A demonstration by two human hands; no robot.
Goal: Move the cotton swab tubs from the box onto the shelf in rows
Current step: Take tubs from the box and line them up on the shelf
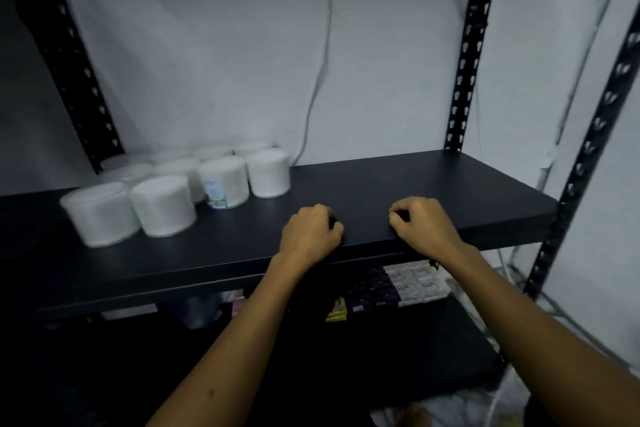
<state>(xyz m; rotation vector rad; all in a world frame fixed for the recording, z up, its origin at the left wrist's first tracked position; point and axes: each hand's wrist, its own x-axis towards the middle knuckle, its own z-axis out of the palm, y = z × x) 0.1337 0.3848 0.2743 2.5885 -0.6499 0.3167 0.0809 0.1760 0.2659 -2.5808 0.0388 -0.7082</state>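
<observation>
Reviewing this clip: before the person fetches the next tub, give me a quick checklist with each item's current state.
1. Left hand free of load: ok, fingers curled, holding nothing.
2. Right hand free: ok, curled, no tub in its grip.
3. Free space on the shelf: ok, bare board right of the tubs.
4. Cotton swab tubs upright in rows: ok, though blurred.
5. Front row complete: not ok, only two tubs there.
6. Box in reach: cannot tell, not in view.

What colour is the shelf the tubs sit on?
Black. The shelf shows best in the head view.
</observation>
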